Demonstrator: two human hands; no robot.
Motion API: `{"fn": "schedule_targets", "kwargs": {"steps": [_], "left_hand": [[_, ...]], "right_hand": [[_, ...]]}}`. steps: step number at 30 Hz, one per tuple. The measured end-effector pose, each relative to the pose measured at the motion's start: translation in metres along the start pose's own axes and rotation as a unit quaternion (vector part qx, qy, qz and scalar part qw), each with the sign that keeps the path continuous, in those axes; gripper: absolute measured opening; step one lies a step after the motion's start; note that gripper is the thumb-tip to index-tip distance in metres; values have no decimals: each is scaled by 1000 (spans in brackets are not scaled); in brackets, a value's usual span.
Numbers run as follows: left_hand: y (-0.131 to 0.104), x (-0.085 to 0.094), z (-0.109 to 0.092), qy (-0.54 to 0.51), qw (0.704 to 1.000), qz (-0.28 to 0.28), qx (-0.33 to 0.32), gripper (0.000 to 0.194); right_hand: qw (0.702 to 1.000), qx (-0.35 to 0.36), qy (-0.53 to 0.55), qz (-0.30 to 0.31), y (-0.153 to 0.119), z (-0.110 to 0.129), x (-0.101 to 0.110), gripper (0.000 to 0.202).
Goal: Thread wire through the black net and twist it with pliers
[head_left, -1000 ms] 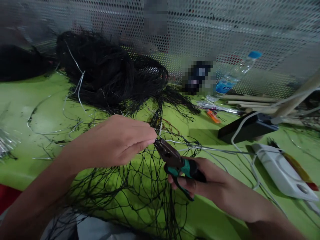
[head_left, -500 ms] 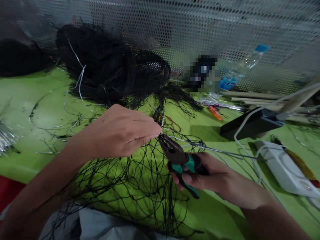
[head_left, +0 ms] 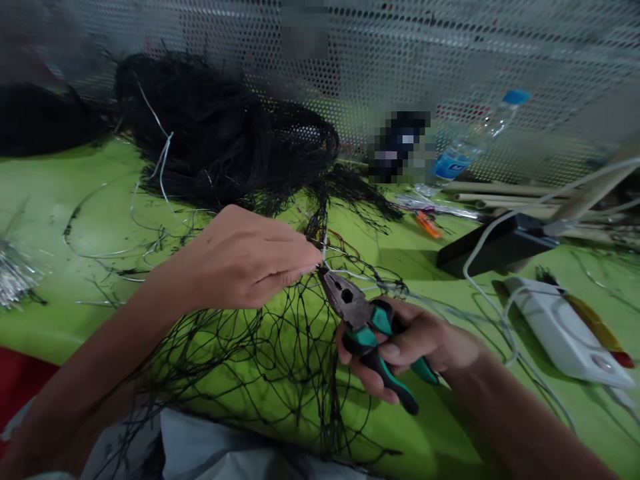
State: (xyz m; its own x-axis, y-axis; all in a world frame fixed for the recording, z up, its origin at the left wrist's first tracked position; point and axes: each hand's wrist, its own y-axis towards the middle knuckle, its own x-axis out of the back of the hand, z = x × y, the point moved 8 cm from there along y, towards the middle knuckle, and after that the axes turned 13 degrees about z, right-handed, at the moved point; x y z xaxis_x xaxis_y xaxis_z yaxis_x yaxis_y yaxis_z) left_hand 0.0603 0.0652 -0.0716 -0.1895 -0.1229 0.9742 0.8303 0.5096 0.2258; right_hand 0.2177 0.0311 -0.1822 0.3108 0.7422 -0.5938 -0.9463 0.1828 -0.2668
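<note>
Right hand (head_left: 423,340) grips green-and-black metal pliers (head_left: 350,307), left hand (head_left: 245,257) pinches something indistinct above black knotted netting (head_left: 331,427); steady, fingertips best clear of those jaws!

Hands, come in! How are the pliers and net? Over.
Right hand gripping pliers. Left hand pinched shut at their tip, above black net. Pale wire close by.

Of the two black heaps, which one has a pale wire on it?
The larger heap, nearer the middle: pale wire hangs over its front. The smaller heap, at the left edge, shows none.
</note>
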Motion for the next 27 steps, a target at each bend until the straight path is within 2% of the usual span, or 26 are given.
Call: {"fn": "schedule_targets", "kwargs": {"steps": [2, 5, 9, 13, 17, 19, 21, 22, 27], "left_hand": [[3, 0, -1, 0, 1000, -3, 9, 34], [4, 6, 7, -26, 996, -38, 71, 29], [2, 17, 12, -64, 988, -86, 107, 18], [1, 21, 11, -70, 985, -104, 114, 16], [0, 23, 10, -58, 984, -121, 120, 15], [0, 25, 8, -50, 982, -136, 117, 13], [-2, 26, 7, -43, 979, -159, 119, 11], [-3, 27, 7, -38, 977, -172, 121, 11], [-8, 29, 8, -18, 968, -212, 134, 10]], "right_hand": [[1000, 1, -19, -1, -2, 0, -2, 44], [996, 24, -79, -36, -8, 9, -11, 45], [968, 9, -174, -179, -29, 18, -16, 49], [907, -5, -287, -308, -52, 26, -15, 52], [818, 119, -379, -417, -65, 41, -14, 41], [775, 168, -402, -458, -65, 43, -10, 41], [761, 178, -404, -476, -57, 40, -1, 39], [764, 171, -408, -470, -50, 38, 3, 37], [799, 141, -459, -363, -17, 32, 9, 45]]}}
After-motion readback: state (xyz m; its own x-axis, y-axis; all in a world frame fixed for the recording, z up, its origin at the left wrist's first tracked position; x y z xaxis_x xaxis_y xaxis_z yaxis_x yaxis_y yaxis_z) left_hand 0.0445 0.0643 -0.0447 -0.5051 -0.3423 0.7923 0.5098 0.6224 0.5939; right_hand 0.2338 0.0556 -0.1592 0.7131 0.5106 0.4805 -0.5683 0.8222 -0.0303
